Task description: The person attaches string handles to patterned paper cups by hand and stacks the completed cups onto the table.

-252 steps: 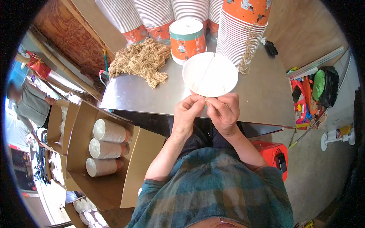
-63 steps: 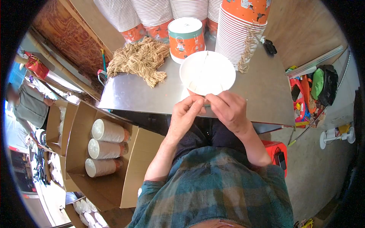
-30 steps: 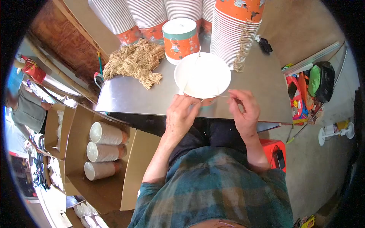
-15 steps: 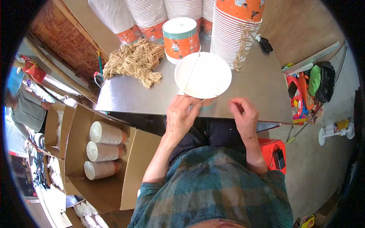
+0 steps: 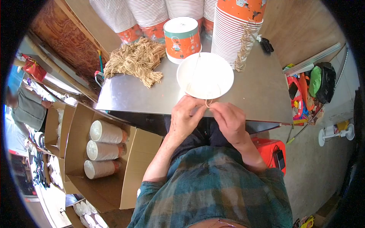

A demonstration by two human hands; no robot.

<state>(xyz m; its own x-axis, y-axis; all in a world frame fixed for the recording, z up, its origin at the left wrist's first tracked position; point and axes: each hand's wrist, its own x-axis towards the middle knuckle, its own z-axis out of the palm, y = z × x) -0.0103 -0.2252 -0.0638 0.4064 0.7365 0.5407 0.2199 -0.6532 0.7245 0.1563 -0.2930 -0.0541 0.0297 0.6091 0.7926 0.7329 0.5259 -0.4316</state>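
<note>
A white paper bucket stands mouth up near the table's front edge, with a thin string across its opening. At its near rim my left hand pinches a small loop of string. My right hand is closed on the same string, its fingertips close to the left ones. Behind the bucket an orange and green bucket stands upside down. A heap of tan strings lies to the left. More strings hang on the tall stack of buckets at the right.
Wrapped bucket stacks line the back of the metal table. An open cardboard box with three wrapped stacks is at the lower left. A red stool holds a phone. Another person stands at the far left.
My right hand has moved left from beside the bucket to meet my left hand at the rim, and now pinches the string. A small loop now shows between the hands.
</note>
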